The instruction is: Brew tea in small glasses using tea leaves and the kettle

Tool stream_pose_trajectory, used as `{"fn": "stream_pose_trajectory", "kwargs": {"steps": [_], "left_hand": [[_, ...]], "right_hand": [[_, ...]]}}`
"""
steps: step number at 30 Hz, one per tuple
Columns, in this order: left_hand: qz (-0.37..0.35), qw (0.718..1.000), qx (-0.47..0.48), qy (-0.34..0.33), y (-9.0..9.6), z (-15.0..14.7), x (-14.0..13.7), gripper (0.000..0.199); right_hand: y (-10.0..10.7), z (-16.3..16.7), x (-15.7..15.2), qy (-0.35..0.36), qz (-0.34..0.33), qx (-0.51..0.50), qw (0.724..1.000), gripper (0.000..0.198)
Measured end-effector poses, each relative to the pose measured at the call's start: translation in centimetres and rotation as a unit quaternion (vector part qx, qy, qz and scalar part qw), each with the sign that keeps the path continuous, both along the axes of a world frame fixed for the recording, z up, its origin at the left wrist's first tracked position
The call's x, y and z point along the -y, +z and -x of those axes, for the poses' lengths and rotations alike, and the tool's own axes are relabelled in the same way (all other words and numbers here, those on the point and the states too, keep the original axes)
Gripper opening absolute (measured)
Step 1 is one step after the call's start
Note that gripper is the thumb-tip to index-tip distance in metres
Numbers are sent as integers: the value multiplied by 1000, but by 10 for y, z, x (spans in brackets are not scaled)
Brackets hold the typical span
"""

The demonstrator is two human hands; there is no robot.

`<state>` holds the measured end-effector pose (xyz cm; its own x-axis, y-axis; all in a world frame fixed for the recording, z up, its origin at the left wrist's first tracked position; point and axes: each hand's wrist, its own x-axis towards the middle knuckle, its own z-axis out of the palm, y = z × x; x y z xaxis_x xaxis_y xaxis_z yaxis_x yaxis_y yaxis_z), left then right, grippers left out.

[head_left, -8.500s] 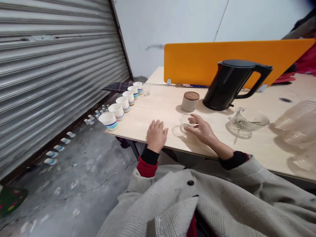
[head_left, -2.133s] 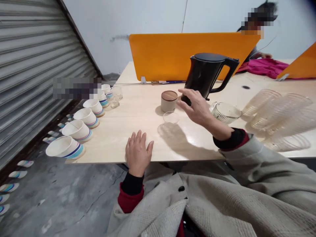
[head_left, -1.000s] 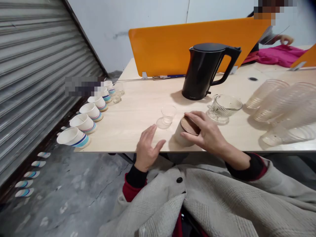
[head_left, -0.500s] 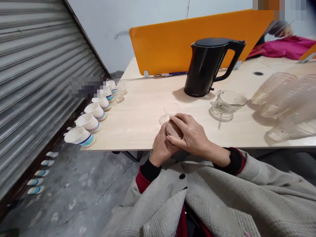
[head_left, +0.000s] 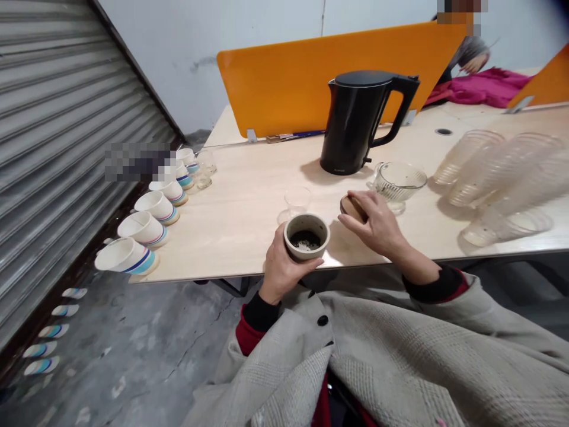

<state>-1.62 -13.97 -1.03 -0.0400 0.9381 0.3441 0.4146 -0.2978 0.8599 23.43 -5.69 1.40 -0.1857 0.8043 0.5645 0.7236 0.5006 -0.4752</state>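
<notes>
My left hand (head_left: 284, 270) is wrapped round a small grey jar (head_left: 307, 254), tilted a little toward me. Dark grounds or leaves with pale bits lie inside it; I cannot tell which. A round wooden lid (head_left: 353, 209) is in the fingers of my right hand (head_left: 380, 225), apart from the jar and to its right. Just behind the jar stands a small clear cup (head_left: 297, 200). Beyond the right hand is a ribbed glass vessel (head_left: 402, 182) with a handle, its base partly hidden by the hand.
A black kettle (head_left: 353, 124) stands before an orange divider (head_left: 284, 89). Several paper cups (head_left: 140, 230) line the table's left edge, with small clear cups behind. Stacked clear plastic cups (head_left: 502, 172) lie at right. Another person's hand (head_left: 475, 62) is near pink cloth (head_left: 489, 89).
The lid has come off the jar. My right hand has carried it to the right, and the jar's opening now shows. The view has shifted slightly.
</notes>
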Motion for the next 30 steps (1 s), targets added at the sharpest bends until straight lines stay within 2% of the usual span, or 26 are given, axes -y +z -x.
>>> {"fn": "stream_pose_trajectory", "kwargs": {"steps": [3,5,9,11,13,16,19,22,25,27,30], "left_hand": [[1,1000,-6,13,-2,0,0,95],[1,1000,-6,16,-3,0,0,95],[7,1000,-16,22,-4,1,0,95],[7,999,-19,26,-3,1,0,96],[4,999,-19,28,-4,1,0,96],[-2,999,-19,33,-5,1,-1,96],[-5,999,-18,34,-6,1,-1,96],[-5,999,-24,33,-6,2,-1,97],[-7,999,-29,34,-6,2,0,97],[-8,999,-28,33,-6,2,0,97],[-12,999,-27,33,-7,2,-1,97]], "right_hand": [[-29,-15,-8,-11,41,78,996,62],[-37,-20,-9,-7,52,117,992,66],[-27,-35,2,-14,62,104,993,65],[-19,-49,9,-75,81,39,993,60],[-12,-67,12,-165,84,-29,982,59],[-4,-87,3,-236,47,-70,968,62],[0,-93,-16,-209,17,-61,976,53],[3,-90,-31,-170,5,-57,984,35],[7,-90,-39,-165,-3,-71,984,25],[10,-94,-42,-170,-2,-112,979,21],[18,-103,-47,-154,26,-239,958,15]]}}
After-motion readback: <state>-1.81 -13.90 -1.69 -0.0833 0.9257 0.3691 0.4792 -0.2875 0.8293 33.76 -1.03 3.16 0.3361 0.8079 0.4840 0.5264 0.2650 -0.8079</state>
